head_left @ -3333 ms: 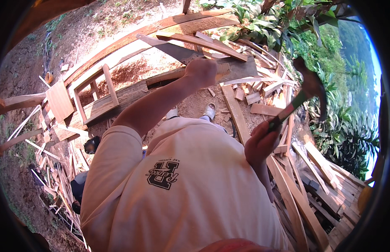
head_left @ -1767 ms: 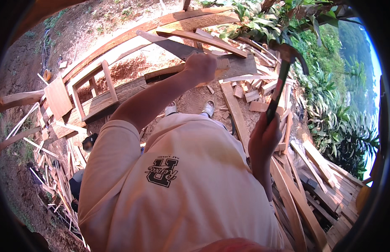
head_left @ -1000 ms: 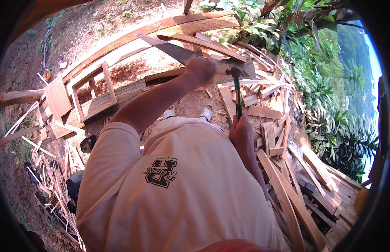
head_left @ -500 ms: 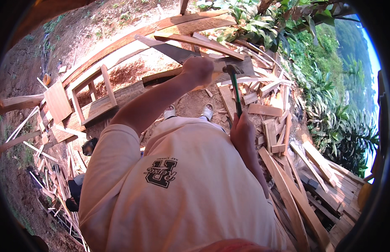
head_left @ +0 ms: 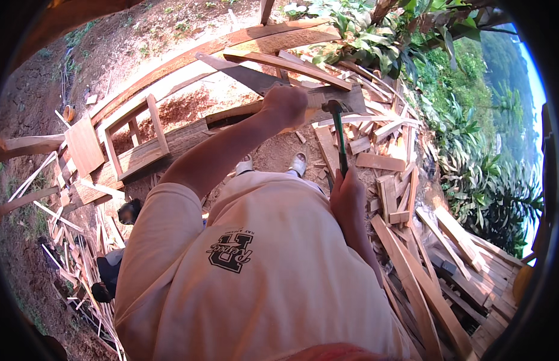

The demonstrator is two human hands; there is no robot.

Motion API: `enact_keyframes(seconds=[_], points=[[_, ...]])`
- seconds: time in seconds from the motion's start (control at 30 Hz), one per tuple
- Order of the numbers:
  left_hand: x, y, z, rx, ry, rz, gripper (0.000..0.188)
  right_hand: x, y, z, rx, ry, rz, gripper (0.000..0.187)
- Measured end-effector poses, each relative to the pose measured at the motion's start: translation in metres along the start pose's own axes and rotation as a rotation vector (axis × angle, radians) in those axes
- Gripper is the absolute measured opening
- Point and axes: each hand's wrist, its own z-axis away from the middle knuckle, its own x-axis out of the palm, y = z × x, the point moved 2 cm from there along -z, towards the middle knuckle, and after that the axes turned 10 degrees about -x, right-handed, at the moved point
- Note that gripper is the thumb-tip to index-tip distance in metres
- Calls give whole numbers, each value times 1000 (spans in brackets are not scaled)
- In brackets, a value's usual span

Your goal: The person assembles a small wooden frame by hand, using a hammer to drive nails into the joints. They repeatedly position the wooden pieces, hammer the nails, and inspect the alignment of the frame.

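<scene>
Right hand (head_left: 348,188): clamped on hammer (head_left: 339,133) | hammer head: near bench's (head_left: 186,136) right end | left hand (head_left: 285,103): over bench's near edge, fingers hidden, cannot tell its grip | step: apparently hammering; another blow calls for left fingers clear | saw (head_left: 238,72): beyond far edge

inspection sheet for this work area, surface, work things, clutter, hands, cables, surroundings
Surface: long wooden plank crossing in front of the person.
Work things: hammer, head near the plank's right end, contact unclear; grey saw blade just beyond the left hand.
Clutter: offcuts piled at right, loose strips at left.
Hands: left closed, contents hidden; right hand grips the hammer's handle.
Cables: nothing seen for certain.
Surroundings: dirt ground, leafy plants at right.
</scene>
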Motion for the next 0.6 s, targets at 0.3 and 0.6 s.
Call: enact_keyframes(seconds=[0.3,0.6], points=[[0,-1,10,-22,-28,27,25,-51,-17,9,31,421,-269,14],[14,-4,6,40,64,-32,29,0,21,-3,-2,73,-180,24]])
